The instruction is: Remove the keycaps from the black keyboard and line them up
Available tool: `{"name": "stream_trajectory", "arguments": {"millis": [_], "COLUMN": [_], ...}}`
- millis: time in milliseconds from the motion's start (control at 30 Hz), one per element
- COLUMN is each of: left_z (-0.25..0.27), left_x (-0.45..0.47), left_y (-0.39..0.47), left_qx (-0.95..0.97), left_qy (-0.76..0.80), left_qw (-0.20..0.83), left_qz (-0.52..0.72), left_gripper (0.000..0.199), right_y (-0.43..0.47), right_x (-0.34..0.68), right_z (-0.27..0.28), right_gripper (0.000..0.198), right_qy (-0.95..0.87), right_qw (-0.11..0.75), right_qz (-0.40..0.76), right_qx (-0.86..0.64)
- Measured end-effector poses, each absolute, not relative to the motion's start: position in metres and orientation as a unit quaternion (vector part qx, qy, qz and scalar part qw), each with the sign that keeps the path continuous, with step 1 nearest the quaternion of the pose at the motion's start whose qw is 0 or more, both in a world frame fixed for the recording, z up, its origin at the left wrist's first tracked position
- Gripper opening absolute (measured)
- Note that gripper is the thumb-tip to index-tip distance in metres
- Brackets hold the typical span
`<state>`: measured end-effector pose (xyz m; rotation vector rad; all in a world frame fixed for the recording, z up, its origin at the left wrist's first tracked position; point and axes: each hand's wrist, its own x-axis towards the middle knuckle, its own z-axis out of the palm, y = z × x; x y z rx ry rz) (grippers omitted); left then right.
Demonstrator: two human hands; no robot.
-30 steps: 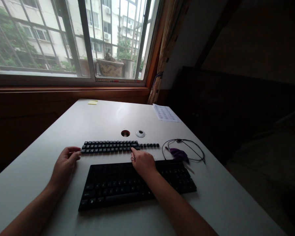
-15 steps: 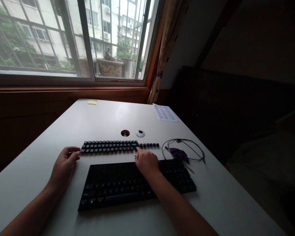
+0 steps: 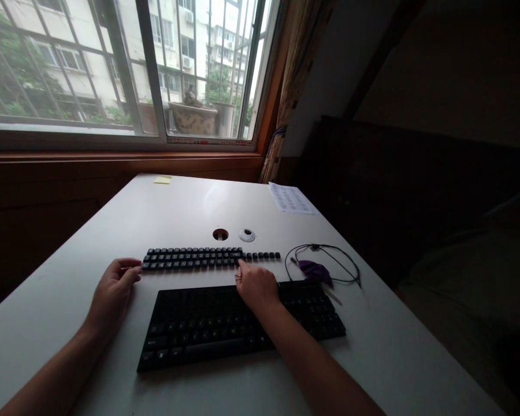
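Several rows of loose black keycaps (image 3: 193,257) lie side by side on the white desk. At their left end, my left hand (image 3: 116,286) rests with curled fingers, the thumb and fingertips pressed to the end of the nearest row. My right hand (image 3: 259,284) bears on that row's right end, its fingers bent together against the last keycap and a dark ring or band on one finger. Below the right wrist is a black keyboard (image 3: 199,323), partly covered by the hand and forearm. Its upper left part looks bare of keycaps, though this area is dark.
A coiled black cable (image 3: 357,263) and a purple cloth (image 3: 314,271) lie to the right, near a thin stick-like tool (image 3: 333,296). Behind the keycaps are a desk hole (image 3: 221,234) and a round grommet (image 3: 247,235). Farther back are a printed sheet (image 3: 292,199) and yellow notes (image 3: 163,180).
My right hand has shifted slightly left, and the right end of the nearest keycap row has moved left with it. My left hand stays in place.
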<state>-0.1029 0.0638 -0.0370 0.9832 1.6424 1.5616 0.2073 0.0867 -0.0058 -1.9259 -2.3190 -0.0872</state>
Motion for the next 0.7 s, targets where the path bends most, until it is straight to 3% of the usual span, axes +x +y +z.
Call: {"name": "stream_trajectory", "arguments": {"millis": [233, 700], "left_z": [-0.0396, -0.0354], "left_x": [-0.1043, -0.1009], "left_y": [0.0646, 0.0642], "left_qx": [0.384, 0.379], "left_qy": [0.622, 0.64], "left_qw": [0.332, 0.298], "left_qz": [0.596, 0.598], "left_gripper": [0.03, 0.033], "right_y": [0.0867, 0.0849], "right_x": [0.2055, 0.2083], "right_z": [-0.0063, -0.0019], "right_gripper": [0.036, 0.034], "right_qy": [-0.765, -0.786], "right_qw": [0.052, 0.111], "right_qz": [-0.023, -0.037], "right_qx": [-0.642, -0.607]}}
